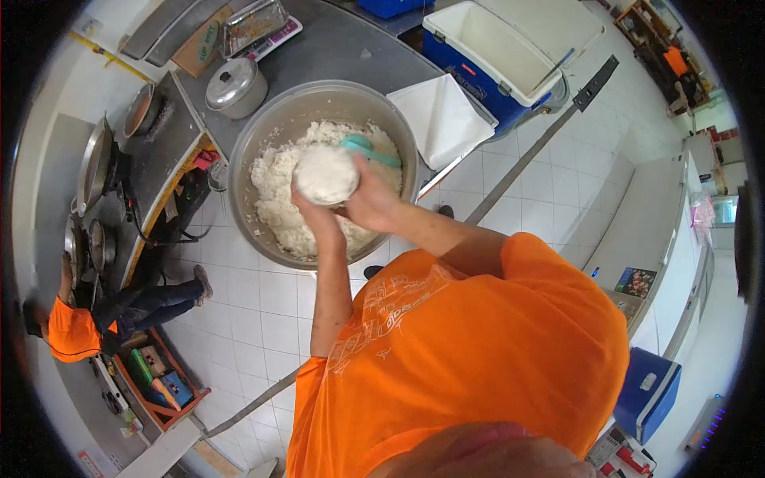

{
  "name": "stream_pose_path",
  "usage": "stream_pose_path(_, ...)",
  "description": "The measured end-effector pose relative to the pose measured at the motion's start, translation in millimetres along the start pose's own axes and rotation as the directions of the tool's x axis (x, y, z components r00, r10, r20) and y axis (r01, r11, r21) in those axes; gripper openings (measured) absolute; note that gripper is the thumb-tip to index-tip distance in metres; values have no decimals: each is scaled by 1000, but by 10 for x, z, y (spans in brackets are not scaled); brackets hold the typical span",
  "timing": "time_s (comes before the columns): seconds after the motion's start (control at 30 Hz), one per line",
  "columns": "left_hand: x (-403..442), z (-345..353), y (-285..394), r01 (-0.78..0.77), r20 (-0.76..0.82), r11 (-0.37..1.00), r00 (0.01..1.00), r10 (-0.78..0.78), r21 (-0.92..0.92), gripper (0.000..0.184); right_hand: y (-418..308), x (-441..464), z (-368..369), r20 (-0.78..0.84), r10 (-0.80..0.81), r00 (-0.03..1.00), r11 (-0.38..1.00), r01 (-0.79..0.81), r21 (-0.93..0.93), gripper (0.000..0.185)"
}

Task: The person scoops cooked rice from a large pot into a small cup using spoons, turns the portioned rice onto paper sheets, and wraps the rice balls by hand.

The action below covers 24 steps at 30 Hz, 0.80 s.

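Both my hands are closed around a round bowl packed with white rice [327, 174], held above a large metal pot [239, 187]. My left hand [320, 221] grips it from the near left side, and my right hand [373, 196] from the right. The lower part of the bowl is hidden by my fingers and palms. Loose cooked rice [279, 205] fills much of the pot below. A turquoise scoop [374, 151] lies in the rice just beyond my right hand.
A lidded pot [237, 88] stands left of the big pot; a white tray [442, 119] lies at its right, near a blue cooler [478, 68]. At far left, a person in an orange shirt [76, 331] reaches to pans [102, 247] on a stove.
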<state>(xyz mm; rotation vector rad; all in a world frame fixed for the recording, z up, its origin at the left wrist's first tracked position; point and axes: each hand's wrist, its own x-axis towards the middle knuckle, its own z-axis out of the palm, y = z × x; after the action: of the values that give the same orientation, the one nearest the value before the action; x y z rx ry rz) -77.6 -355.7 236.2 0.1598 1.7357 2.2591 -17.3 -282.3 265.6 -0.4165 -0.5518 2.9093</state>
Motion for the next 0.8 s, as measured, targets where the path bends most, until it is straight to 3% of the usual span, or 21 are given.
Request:
stream_pose_path(0.03,-41,179,-17,-139,-78,890,978,191,434,45,-257,-88,-179,130,46,990,976,-73,207,55)
stream_pose_path(0.07,-93,376,-15,-132,-84,891,979,186,434,45,-510,-188,-356,260,65,963,904,-167,393,56)
stream_pose_path(0.1,-166,575,-50,-270,18,824,953,302,498,44,-726,-308,-520,254,72,964,903,-171,393,56)
stream_pose_path(0.13,-253,799,-100,-402,126,737,907,403,544,43,-948,-434,-686,156,14,988,953,-60,297,56)
stream_pose_path(0.17,-362,1073,-164,-482,133,774,871,472,411,41,-1189,-561,-854,67,-55,996,982,42,184,56)
stream_pose_path(0.23,-621,1514,-433,-479,265,835,871,413,272,36,-1629,-742,-1399,3,-284,959,952,283,-121,52)
stream_pose_path(0.27,-646,1725,-688,-410,400,878,869,293,247,35,-1917,-915,-1519,-12,-405,914,745,323,-584,49)
stream_pose_path(0.3,-624,1915,-1011,-334,526,913,834,169,235,34,-2204,-1096,-1645,44,-511,858,354,257,-899,47)
stream_pose_path(0.33,-555,2123,-1310,-435,623,802,776,102,410,36,-2445,-1183,-1995,-47,-533,845,672,389,-631,46)
stream_pose_path(0.37,-458,2277,-1608,-534,697,644,717,2,547,39,-2634,-1258,-2374,-148,-514,845,848,474,-237,45)
stream_pose_path(0.4,-372,2350,-1906,-530,690,639,723,-2,557,39,-2832,-1386,-2604,-148,-504,851,854,467,-229,45)
stream_pose_path(0.43,-281,2402,-2205,-659,717,423,696,29,622,39,-3020,-1502,-2797,-112,-582,806,678,403,-615,45)
stream_pose_path(0.47,-196,2442,-2491,-744,750,181,660,47,644,40,-3157,-1579,-2930,-40,-640,768,375,266,-888,45)
stream_pose_path(0.5,-94,2441,-2748,-761,756,67,648,93,645,36,-3251,-1634,-3015,-41,-637,770,379,267,-886,45)
stream_pose_path(0.53,-39,2425,-2898,-758,753,68,652,87,648,36,-3315,-1723,-3087,-240,-477,846,818,326,-474,44)
stream_pose_path(0.57,7,2396,-3008,-751,750,111,659,67,650,36,-3369,-1794,-3149,-307,-228,924,956,273,111,44)
stream_pose_path(0.67,54,2401,-3018,-701,702,211,707,81,682,27,-3416,-1815,-3309,-321,-157,934,983,179,41,42)
stream_pose_path(0.73,72,2415,-2964,-494,553,432,833,-13,754,19,-3415,-1716,-3376,-347,-125,930,988,150,45,41)
stream_pose_path(0.77,125,2417,-2973,-492,549,427,835,-13,759,19,-3409,-1651,-3354,-374,-102,922,991,127,41,40)
stream_pose_path(0.8,200,2427,-2981,-400,511,541,857,-66,740,19,-3404,-1577,-3327,-370,-98,924,991,123,45,40)
